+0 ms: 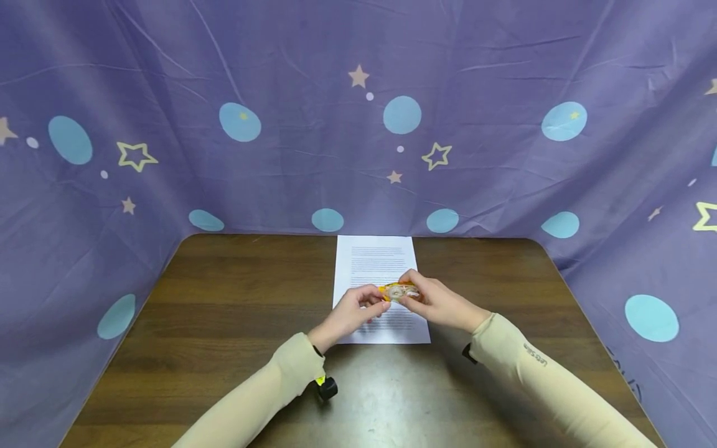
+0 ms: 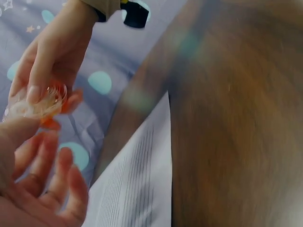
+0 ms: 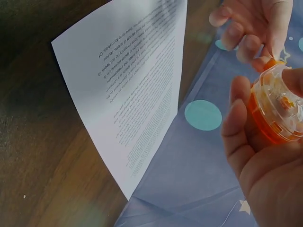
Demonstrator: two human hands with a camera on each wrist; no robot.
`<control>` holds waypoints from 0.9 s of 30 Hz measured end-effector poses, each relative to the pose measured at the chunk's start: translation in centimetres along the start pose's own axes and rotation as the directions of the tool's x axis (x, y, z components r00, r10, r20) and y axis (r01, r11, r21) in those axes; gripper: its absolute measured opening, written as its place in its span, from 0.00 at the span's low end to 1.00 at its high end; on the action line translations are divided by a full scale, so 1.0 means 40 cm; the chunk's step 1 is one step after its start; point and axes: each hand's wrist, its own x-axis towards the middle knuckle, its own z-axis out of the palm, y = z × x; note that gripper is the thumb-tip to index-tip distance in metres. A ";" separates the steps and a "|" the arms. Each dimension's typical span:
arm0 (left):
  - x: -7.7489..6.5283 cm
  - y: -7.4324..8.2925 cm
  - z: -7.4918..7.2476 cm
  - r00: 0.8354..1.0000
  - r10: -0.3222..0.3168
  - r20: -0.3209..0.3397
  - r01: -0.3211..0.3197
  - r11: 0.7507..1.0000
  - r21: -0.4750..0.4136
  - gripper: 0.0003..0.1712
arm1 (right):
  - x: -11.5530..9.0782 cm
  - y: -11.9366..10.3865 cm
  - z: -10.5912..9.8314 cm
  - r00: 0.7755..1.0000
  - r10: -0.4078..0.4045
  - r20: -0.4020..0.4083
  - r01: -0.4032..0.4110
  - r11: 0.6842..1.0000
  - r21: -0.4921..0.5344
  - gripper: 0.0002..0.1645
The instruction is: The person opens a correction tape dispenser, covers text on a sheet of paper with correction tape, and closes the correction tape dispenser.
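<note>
Above the sheet (image 1: 394, 328), the left hand (image 1: 351, 309) pinches the orange dispenser (image 1: 395, 292) by its tip. The right hand (image 1: 445, 304) grips its body (long axis sideways between them).

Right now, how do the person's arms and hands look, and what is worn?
The left sleeve and right sleeve are pale beige; the right one carries dark lettering. The left hand and right hand wear no gloves. A black device with a yellow strip is worn on the left, another black device on the right.

Tape dispenser (image 1: 400, 292) over paper sheet (image 1: 378, 258) on table (image 1: 252, 292), curtain (image 1: 313, 162) behind.
</note>
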 end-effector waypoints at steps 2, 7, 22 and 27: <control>0.004 -0.009 -0.014 0.999 -0.012 0.049 0.010 0.998 0.056 0.11 | -0.002 0.006 -0.003 1.000 0.002 -0.003 -0.002 1.000 -0.010 0.11; 0.021 -0.035 -0.068 0.995 -0.013 0.101 -0.019 0.950 0.313 0.08 | -0.013 0.031 -0.018 0.999 0.051 -0.018 -0.052 0.998 -0.035 0.12; 0.101 -0.119 -0.196 0.993 -0.121 0.011 0.067 0.620 0.782 0.30 | -0.020 0.069 -0.019 0.996 0.086 -0.005 -0.086 0.994 -0.072 0.12; 0.115 -0.143 -0.231 0.992 -0.129 -0.001 0.070 0.531 0.845 0.46 | -0.018 0.067 -0.021 0.996 0.089 0.009 -0.088 0.991 -0.097 0.12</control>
